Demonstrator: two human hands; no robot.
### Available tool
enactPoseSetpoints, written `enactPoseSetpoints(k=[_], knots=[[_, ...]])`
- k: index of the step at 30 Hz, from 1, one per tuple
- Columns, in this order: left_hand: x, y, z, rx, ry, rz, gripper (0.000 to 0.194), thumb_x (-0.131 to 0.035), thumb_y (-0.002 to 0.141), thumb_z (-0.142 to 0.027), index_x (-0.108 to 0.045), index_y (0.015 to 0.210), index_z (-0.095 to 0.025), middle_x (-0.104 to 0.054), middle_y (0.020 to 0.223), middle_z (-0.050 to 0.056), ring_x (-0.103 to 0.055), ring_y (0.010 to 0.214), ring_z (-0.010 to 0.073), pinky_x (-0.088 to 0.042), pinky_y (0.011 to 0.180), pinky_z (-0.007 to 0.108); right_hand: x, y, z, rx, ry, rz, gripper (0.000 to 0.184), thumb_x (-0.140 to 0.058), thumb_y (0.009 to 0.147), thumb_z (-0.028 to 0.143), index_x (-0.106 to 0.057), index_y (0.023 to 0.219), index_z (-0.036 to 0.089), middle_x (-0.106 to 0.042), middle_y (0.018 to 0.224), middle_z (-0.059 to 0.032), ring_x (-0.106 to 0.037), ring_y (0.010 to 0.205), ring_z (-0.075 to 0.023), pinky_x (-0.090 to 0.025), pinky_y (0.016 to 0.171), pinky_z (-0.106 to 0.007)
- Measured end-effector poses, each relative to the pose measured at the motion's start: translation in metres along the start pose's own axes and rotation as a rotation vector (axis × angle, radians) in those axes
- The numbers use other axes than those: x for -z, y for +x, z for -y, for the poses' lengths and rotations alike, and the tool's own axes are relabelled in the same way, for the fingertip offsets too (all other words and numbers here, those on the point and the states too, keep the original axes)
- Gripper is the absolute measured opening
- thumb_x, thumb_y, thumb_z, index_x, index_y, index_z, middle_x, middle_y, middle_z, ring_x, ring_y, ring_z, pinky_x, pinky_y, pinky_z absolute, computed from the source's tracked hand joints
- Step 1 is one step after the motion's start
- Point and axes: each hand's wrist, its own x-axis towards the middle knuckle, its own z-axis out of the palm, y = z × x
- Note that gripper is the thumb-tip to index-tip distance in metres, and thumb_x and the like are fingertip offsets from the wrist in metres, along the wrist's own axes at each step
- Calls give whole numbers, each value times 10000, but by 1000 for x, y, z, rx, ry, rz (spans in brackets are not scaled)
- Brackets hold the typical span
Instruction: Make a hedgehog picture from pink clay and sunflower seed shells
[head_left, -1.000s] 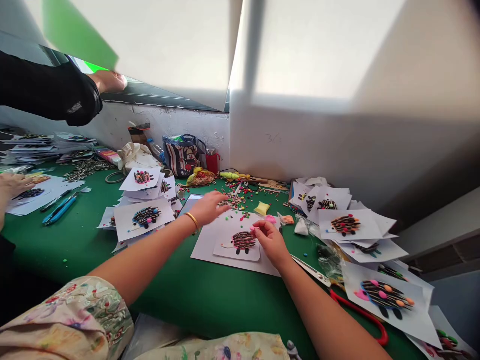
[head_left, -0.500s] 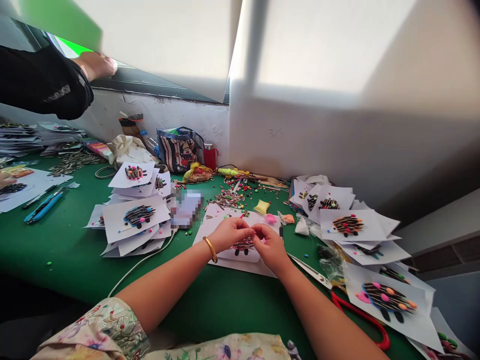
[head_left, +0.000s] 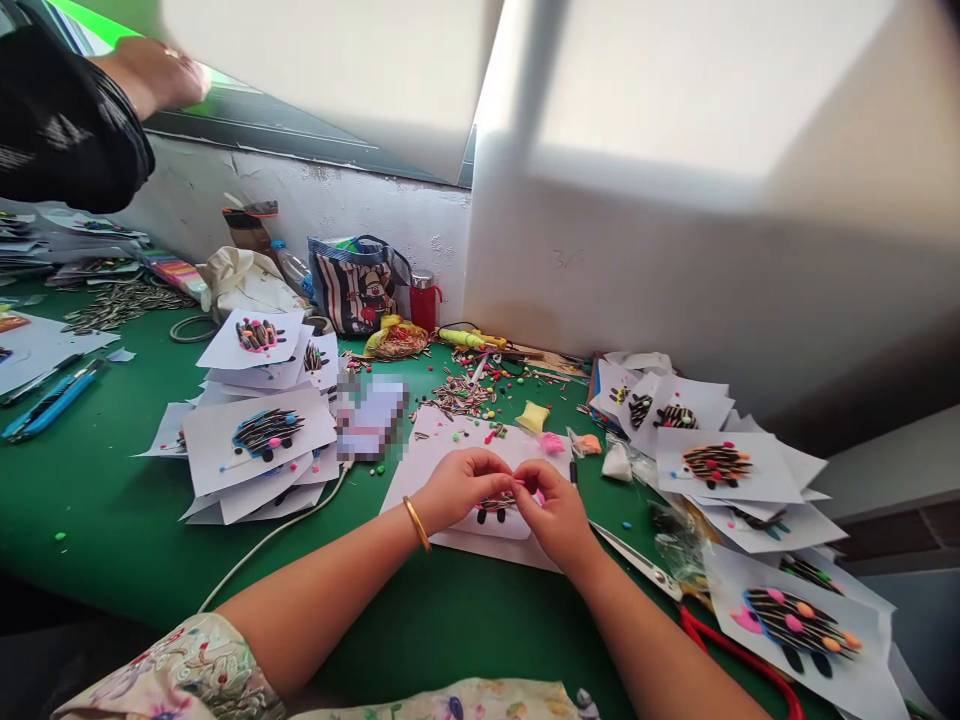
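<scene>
My left hand (head_left: 459,484) and my right hand (head_left: 556,515) meet fingertip to fingertip over a small white card with a dark striped craft animal (head_left: 496,510). Both hands are closed in a pinch on a tiny pink bit between them. The card lies on a larger white sheet (head_left: 427,458) on the green table (head_left: 120,500). A gold bangle (head_left: 417,522) is on my left wrist. Small lumps of yellow clay (head_left: 532,415), pink clay (head_left: 553,442) and orange clay (head_left: 590,443) lie just beyond the hands.
Stacks of finished cards lie at the left (head_left: 259,440) and right (head_left: 720,462). Red-handled scissors (head_left: 705,625) lie at my right. A striped bag (head_left: 354,283), a red bottle (head_left: 424,300), scattered seeds (head_left: 120,303) and beads sit near the wall. Another person's black sleeve (head_left: 64,125) reaches to the window.
My left hand came back from the beads and joined the right over the card. The view shifted, and the other person's hand moved left along the window.
</scene>
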Motion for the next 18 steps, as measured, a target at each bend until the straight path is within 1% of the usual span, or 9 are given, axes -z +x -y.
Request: enactPoseSetpoints(k=[2, 4, 6, 9, 11, 13, 15, 16, 18], knots=[[-2, -1, 4, -12, -27, -3, 374, -811, 644, -417, -681, 853, -136, -668, 719, 28, -619, 624, 140, -505, 592, 265, -1, 0, 0, -4, -15, -5, 61, -587, 847, 293, -589, 830, 234, -601, 792, -11, -532, 725, -173, -452, 694, -309], [-2, -1, 7, -30, -22, -25, 359, -818, 639, -402, -683, 847, -143, -666, 722, 24, -619, 620, 140, -508, 587, 263, -1, 0, 2, 5, -26, 12, 17, -585, 834, 251, -591, 840, 237, -607, 805, -12, -541, 739, -175, -456, 704, -310], [0, -2, 9, -61, 17, -48, 311, -787, 680, -405, -692, 836, -154, -671, 727, 29, -624, 627, 147, -515, 589, 267, -1, 0, 4, 36, -27, 49, 65, -571, 830, 209, -603, 876, 241, -622, 841, -16, -557, 771, -180, -466, 729, -314], [5, -5, 9, -136, 140, -86, 226, -710, 766, -383, -725, 872, -184, -704, 819, 47, -653, 714, 168, -532, 641, 272, 0, 0, 9, 80, -17, 107, 163, -567, 829, 177, -624, 963, 251, -644, 925, -28, -580, 843, -189, -478, 782, -322], [8, -6, 9, -193, 273, -95, 183, -661, 816, -357, -741, 888, -209, -713, 847, 45, -660, 754, 171, -530, 682, 269, 1, -1, 10, 72, -12, 126, 137, -593, 840, 208, -630, 964, 250, -649, 922, -31, -583, 840, -190, -482, 778, -318], [10, -8, 9, -253, 416, -66, 183, -610, 866, -346, -747, 893, -228, -712, 819, 37, -655, 757, 165, -517, 717, 270, 2, -1, 10, 44, -25, 122, 55, -605, 866, 267, -628, 910, 244, -648, 865, -26, -577, 790, -180, -481, 736, -303], [11, -10, 11, -321, 515, -32, 211, -560, 910, -343, -741, 932, -238, -711, 816, 32, -649, 771, 160, -506, 752, 274, 2, -1, 9, 37, -53, 100, 72, -596, 889, 301, -619, 867, 237, -641, 821, -21, -568, 751, -170, -479, 702, -292], [11, -11, 12, -355, 544, -20, 220, -541, 925, -336, -734, 974, -240, -714, 842, 31, -649, 794, 160, -503, 772, 277, 3, -1, 8, 50, -69, 85, 76, -586, 898, 299, -621, 877, 235, -643, 823, -20, -570, 752, -168, -481, 701, -290], [11, -11, 14, -411, 571, -23, 232, -521, 941, -306, -709, 1059, -238, -718, 919, 34, -648, 849, 160, -499, 805, 281, 4, 0, 7, 110, -106, 63, 100, -561, 916, 273, -636, 974, 240, -660, 882, -27, -590, 804, -171, -493, 741, -301]])
